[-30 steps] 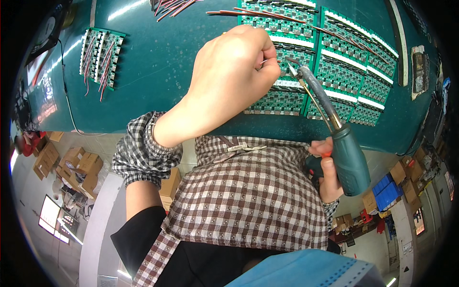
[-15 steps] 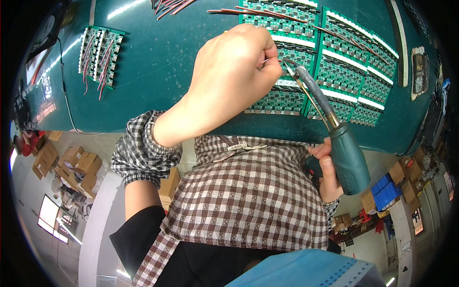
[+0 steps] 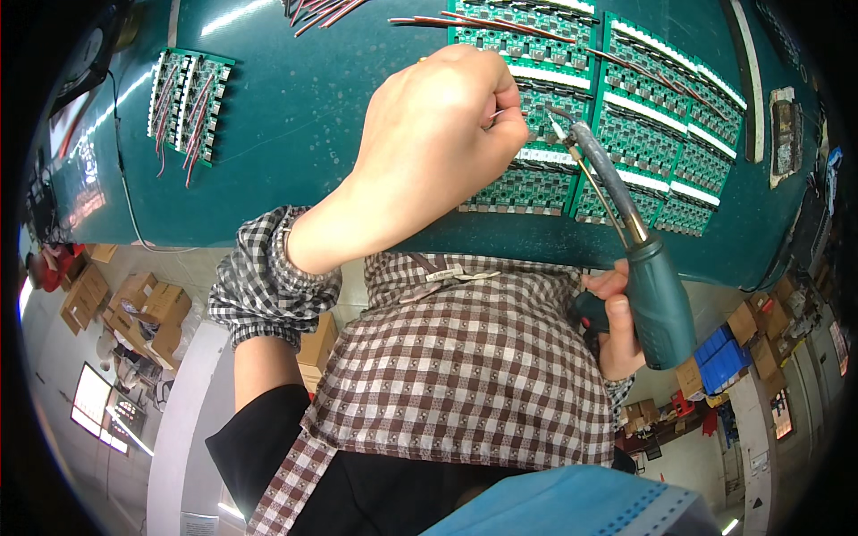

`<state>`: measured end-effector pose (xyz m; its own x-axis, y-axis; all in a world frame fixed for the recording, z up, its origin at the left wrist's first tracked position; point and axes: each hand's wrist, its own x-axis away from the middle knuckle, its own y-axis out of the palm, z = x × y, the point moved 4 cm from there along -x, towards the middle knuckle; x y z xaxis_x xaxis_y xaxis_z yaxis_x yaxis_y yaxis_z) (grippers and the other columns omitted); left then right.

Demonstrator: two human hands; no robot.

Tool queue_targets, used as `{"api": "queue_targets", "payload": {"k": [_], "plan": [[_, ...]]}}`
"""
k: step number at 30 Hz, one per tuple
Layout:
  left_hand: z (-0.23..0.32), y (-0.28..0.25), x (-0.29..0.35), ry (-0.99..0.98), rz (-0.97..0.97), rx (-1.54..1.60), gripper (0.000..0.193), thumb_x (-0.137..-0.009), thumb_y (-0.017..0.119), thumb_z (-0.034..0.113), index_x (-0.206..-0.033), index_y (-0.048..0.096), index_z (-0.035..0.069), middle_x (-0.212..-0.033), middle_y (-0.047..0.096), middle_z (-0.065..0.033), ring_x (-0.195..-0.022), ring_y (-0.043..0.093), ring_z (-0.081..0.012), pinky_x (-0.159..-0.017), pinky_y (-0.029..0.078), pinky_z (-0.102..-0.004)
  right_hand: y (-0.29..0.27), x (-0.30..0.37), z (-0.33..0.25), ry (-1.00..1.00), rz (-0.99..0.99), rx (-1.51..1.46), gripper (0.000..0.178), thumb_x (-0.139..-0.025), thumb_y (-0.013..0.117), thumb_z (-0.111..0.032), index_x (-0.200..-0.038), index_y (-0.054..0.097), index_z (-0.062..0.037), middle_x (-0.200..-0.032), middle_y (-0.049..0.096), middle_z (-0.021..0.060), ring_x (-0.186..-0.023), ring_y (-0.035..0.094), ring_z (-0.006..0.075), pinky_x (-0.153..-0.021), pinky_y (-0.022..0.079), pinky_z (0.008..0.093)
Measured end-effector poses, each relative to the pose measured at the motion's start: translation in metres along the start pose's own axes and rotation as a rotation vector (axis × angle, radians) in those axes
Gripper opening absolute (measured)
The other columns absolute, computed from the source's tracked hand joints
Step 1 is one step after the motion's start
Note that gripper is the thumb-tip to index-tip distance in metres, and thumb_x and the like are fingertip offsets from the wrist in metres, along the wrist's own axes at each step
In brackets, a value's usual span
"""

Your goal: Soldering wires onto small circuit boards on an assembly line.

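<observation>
My left hand [image 3: 442, 134] is closed in a pinch over the green circuit boards [image 3: 527, 192]. A thin wire [image 3: 497, 113] shows between its thumb and forefinger; most of it is hidden. Wrapped round the dark green handle of a soldering gun [image 3: 660, 304] is my right hand [image 3: 618, 330]. The gun's bent metal neck and thin side tube reach up to the left, and its pale tip is just right of my left fingertips, apart from them. More board panels [image 3: 643, 134] with white connector rows lie to the right.
Red and black wires [image 3: 509, 25] lie across the upper boards, with another wire bunch [image 3: 326, 11] at the far edge. A smaller board panel [image 3: 188, 107] with wires stands left on the green table [image 3: 286, 134]. A dark cable [image 3: 125, 192] runs down the left side.
The soldering gun has shifted slightly right and down, so its tip has drawn away from my left fingertips. My left hand has stayed in place.
</observation>
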<state>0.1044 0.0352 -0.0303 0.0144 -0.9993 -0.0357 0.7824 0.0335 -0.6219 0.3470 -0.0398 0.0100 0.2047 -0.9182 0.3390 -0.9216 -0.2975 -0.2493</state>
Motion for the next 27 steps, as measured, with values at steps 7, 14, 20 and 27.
{"api": "queue_targets", "payload": {"k": [7,14,20,27], "plan": [[0.0,0.0,-0.001,-0.002,-0.005,-0.009,0.007,-0.072,0.066,0.002,-0.075,0.06,0.005,-0.064,0.049,-0.0038,-0.056,0.048,-0.0149,-0.053,0.041,-0.0284,-0.003,0.0,0.002,0.008,0.025,-0.08,0.04,-0.09,0.06,-0.017,-0.116,0.051,0.012,-0.085,0.055,0.0128,-0.083,0.058,0.0239,-0.079,0.056,0.0437],[0.002,0.0,0.001,-0.006,-0.004,-0.05,0.007,-0.072,0.067,0.003,-0.076,0.061,0.005,-0.065,0.05,-0.0034,-0.057,0.049,-0.0153,-0.053,0.042,-0.0288,-0.001,0.0,-0.002,-0.005,0.039,-0.092,0.039,-0.092,0.059,-0.018,-0.118,0.05,0.0112,-0.087,0.055,0.0126,-0.084,0.058,0.024,-0.081,0.055,0.0439],[0.004,0.001,0.001,0.001,0.011,-0.07,0.008,-0.07,0.067,0.007,-0.072,0.059,0.005,-0.072,0.06,-0.0106,-0.067,0.062,-0.0309,-0.059,0.05,-0.0403,0.001,-0.002,-0.008,0.033,-0.035,-0.037,0.039,-0.093,0.059,-0.018,-0.119,0.05,0.0102,-0.087,0.056,0.0118,-0.086,0.059,0.0245,-0.082,0.055,0.0437],[0.003,0.002,0.002,-0.002,0.019,-0.023,0.008,-0.072,0.067,0.003,-0.077,0.061,0.005,-0.065,0.048,-0.0042,-0.058,0.049,-0.0166,-0.053,0.041,-0.03,0.003,0.001,-0.004,0.056,0.0,-0.059,0.039,-0.091,0.061,-0.016,-0.117,0.052,0.0107,-0.088,0.058,0.0125,-0.085,0.06,0.0247,-0.08,0.054,0.0421]]}}
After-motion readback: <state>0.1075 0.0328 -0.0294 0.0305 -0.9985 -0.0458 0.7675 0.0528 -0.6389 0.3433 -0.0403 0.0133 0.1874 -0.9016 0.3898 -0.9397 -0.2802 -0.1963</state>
